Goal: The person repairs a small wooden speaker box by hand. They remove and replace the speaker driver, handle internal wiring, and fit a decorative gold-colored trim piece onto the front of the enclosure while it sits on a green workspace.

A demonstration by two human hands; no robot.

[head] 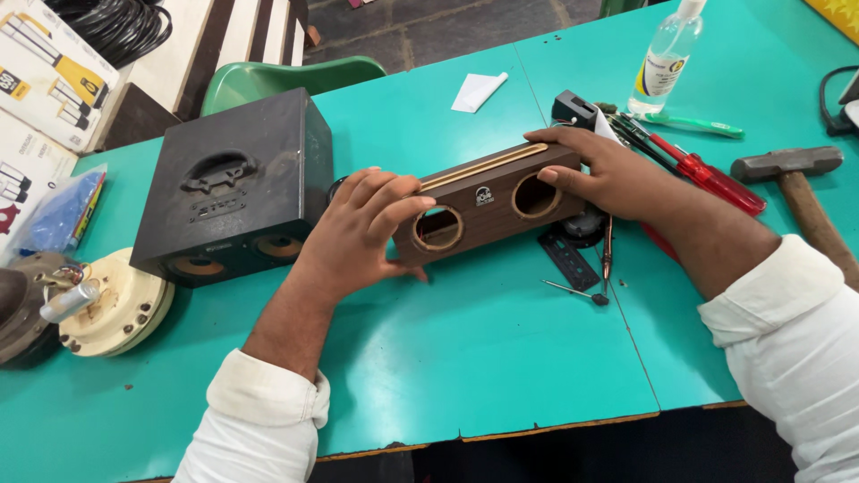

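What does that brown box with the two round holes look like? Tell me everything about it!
The brown box is a long, narrow case that looks like dark wood grain. Its front has two round holes ringed in lighter wood, both empty, with a small pale mark between them. A light wooden strip runs along its top. It rests on the teal table, angled up toward the right. The left hand grips its left end, and the right hand holds the right end.

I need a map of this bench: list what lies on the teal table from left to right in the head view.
Cream round motor part → black speaker box → left hand → brown wooden speaker case → right hand → red-handled screwdriver → hammer.
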